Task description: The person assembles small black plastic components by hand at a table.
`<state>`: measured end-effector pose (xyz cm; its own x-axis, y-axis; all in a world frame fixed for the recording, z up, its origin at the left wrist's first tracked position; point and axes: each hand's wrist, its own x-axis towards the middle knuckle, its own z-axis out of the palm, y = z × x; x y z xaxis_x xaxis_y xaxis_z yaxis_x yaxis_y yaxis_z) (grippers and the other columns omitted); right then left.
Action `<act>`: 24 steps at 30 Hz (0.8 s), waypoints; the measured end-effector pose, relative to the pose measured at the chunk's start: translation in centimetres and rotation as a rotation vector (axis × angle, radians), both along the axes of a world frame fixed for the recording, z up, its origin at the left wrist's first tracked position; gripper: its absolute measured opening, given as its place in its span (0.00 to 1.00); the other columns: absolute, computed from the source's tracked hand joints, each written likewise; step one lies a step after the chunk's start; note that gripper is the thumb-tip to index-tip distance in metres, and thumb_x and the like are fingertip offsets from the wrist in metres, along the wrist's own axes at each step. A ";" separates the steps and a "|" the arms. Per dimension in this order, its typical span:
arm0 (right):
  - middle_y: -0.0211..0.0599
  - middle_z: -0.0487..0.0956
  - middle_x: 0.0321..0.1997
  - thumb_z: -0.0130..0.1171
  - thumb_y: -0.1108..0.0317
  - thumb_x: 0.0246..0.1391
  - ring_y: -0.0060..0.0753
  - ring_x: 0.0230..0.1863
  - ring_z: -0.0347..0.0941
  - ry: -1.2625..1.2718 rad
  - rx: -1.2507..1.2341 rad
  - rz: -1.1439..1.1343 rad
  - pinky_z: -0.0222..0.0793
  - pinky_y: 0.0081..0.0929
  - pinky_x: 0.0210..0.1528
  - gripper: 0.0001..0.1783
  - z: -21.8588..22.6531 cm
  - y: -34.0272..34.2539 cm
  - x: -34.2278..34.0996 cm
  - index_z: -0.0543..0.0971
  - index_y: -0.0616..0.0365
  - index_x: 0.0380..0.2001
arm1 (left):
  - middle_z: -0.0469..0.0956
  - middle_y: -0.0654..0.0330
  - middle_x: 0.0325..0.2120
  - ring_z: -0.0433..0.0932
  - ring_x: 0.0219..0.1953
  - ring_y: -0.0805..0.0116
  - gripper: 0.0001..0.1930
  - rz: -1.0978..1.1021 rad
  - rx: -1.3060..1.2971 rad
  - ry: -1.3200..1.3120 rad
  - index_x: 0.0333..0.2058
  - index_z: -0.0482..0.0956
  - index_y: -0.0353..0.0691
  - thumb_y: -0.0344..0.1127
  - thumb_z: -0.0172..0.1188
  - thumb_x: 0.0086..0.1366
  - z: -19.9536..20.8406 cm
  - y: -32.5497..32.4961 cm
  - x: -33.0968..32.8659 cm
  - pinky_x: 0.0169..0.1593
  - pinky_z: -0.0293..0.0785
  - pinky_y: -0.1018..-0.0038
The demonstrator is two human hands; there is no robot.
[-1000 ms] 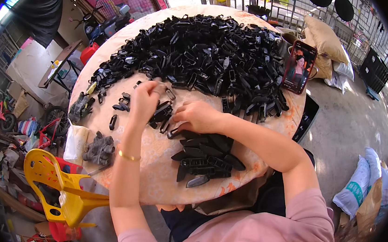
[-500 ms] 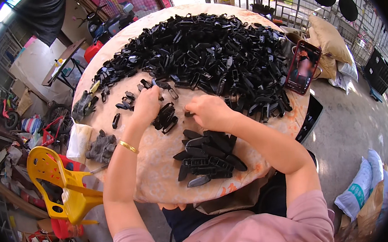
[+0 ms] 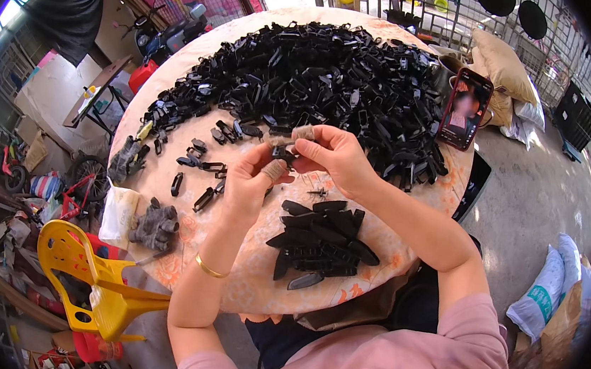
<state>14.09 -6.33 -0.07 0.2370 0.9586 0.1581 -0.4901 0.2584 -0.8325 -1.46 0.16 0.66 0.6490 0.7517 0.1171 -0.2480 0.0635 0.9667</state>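
Note:
My left hand (image 3: 244,186) and my right hand (image 3: 337,160) meet above the middle of the round table. Pinched between their fingertips is a small black plastic part (image 3: 283,155), mostly covered by the fingers. Tan tape wraps several fingertips. Right below the hands lie a few thin black bits (image 3: 318,193). Closer to me, a stack of long, pointed-oval black pieces (image 3: 325,235) rests on the cloth. Beyond the hands spreads a big heap of small black plastic frames (image 3: 313,76). Several loose black frames (image 3: 204,199) lie to the left of my left hand.
A patterned cloth (image 3: 241,282) covers the table. At its left edge are a dark grey glove (image 3: 156,228) and a white packet (image 3: 119,214). A phone (image 3: 466,109) leans at the heap's right side. A yellow plastic chair (image 3: 99,289) stands left; sacks (image 3: 537,293) lie on the right floor.
My left hand has come back from the loose frames, and my right hand has lifted from the cloth. They are now together, with the small black part between their fingertips.

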 end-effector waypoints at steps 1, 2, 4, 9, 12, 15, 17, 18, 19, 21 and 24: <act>0.33 0.77 0.30 0.58 0.69 0.52 0.19 0.26 0.74 -0.153 -0.049 0.023 0.73 0.15 0.31 0.11 0.0 0.0 0.4 0.75 0.64 0.37 | 0.77 0.61 0.33 0.75 0.32 0.76 0.14 0.000 0.001 -0.001 0.43 0.73 0.32 0.25 0.57 0.57 -0.2 0.1 -0.2 0.37 0.76 0.79; 0.33 0.77 0.30 0.58 0.67 0.52 0.19 0.25 0.74 -0.306 -0.097 0.045 0.72 0.15 0.30 0.12 -0.1 0.0 0.6 0.75 0.63 0.37 | 0.77 0.62 0.31 0.74 0.31 0.77 0.13 0.023 0.047 0.038 0.42 0.74 0.33 0.25 0.58 0.56 -0.6 0.4 -0.4 0.36 0.74 0.80; 0.32 0.77 0.28 0.58 0.64 0.53 0.19 0.23 0.73 -0.307 -0.088 0.064 0.71 0.15 0.26 0.12 -0.6 0.2 0.6 0.75 0.63 0.35 | 0.78 0.63 0.30 0.74 0.30 0.79 0.12 0.046 0.092 0.076 0.41 0.75 0.33 0.25 0.59 0.56 -0.8 0.5 -0.6 0.35 0.72 0.82; 0.31 0.76 0.27 0.53 0.64 0.57 0.21 0.23 0.74 -0.196 -0.112 0.107 0.72 0.16 0.24 0.11 -0.5 0.0 -0.6 0.72 0.62 0.34 | 0.77 0.68 0.26 0.70 0.28 0.84 0.11 0.079 0.119 0.104 0.38 0.78 0.35 0.24 0.61 0.53 -1.1 0.6 -0.8 0.32 0.65 0.86; 0.33 0.75 0.27 0.52 0.64 0.57 0.21 0.23 0.74 -0.310 -0.110 0.016 0.71 0.16 0.24 0.11 -0.8 -0.2 -1.0 0.72 0.63 0.34 | 0.77 0.68 0.27 0.70 0.28 0.84 0.11 0.091 0.070 0.028 0.38 0.78 0.35 0.25 0.60 0.54 -1.0 -0.1 -0.3 0.32 0.65 0.86; 0.38 0.76 0.29 0.54 0.65 0.55 0.23 0.23 0.74 -0.511 -0.012 -0.141 0.69 0.17 0.23 0.12 -1.6 -0.1 -1.5 0.71 0.64 0.33 | 0.77 0.67 0.29 0.72 0.30 0.83 0.10 0.105 -0.094 0.016 0.39 0.78 0.35 0.25 0.59 0.56 -1.2 -0.4 -0.2 0.34 0.67 0.86; 0.40 0.76 0.30 0.55 0.65 0.54 0.25 0.22 0.74 -0.655 0.066 -0.244 0.69 0.18 0.23 0.12 -2.0 0.0 -1.8 0.71 0.65 0.33 | 0.77 0.67 0.30 0.72 0.30 0.83 0.10 0.112 -0.123 -0.037 0.39 0.78 0.35 0.25 0.58 0.57 -1.2 -0.5 0.0 0.35 0.67 0.87; 0.41 0.76 0.31 0.57 0.64 0.52 0.26 0.22 0.74 -0.702 0.093 -0.279 0.68 0.19 0.24 0.13 -2.0 0.1 -1.9 0.72 0.65 0.34 | 0.78 0.66 0.31 0.73 0.31 0.83 0.10 0.118 -0.151 -0.091 0.40 0.77 0.34 0.25 0.57 0.57 -1.2 -0.5 0.0 0.35 0.68 0.87; 0.42 0.76 0.32 0.59 0.64 0.51 0.28 0.21 0.73 -0.750 0.122 -0.312 0.68 0.21 0.24 0.15 -2.0 0.2 -2.0 0.72 0.65 0.35 | 0.78 0.66 0.31 0.73 0.31 0.83 0.10 0.121 -0.151 -0.090 0.40 0.77 0.34 0.25 0.57 0.57 -1.0 -0.4 -0.1 0.35 0.68 0.87; 0.42 0.76 0.30 0.60 0.63 0.50 0.28 0.21 0.73 -0.845 0.113 -0.207 0.68 0.23 0.25 0.16 -1.1 -0.1 -1.1 0.73 0.65 0.37 | 0.78 0.66 0.32 0.73 0.32 0.83 0.11 0.056 -0.073 -0.075 0.40 0.77 0.34 0.23 0.56 0.57 -0.3 0.1 -0.8 0.35 0.68 0.88; 0.41 0.76 0.25 0.62 0.62 0.47 0.28 0.21 0.73 -0.886 0.100 -0.067 0.66 0.25 0.25 0.19 -0.9 -0.4 -0.6 0.76 0.63 0.40 | 0.78 0.65 0.33 0.73 0.32 0.83 0.11 0.006 0.065 -0.080 0.40 0.77 0.34 0.22 0.56 0.57 -0.7 0.7 -1.2 0.36 0.69 0.87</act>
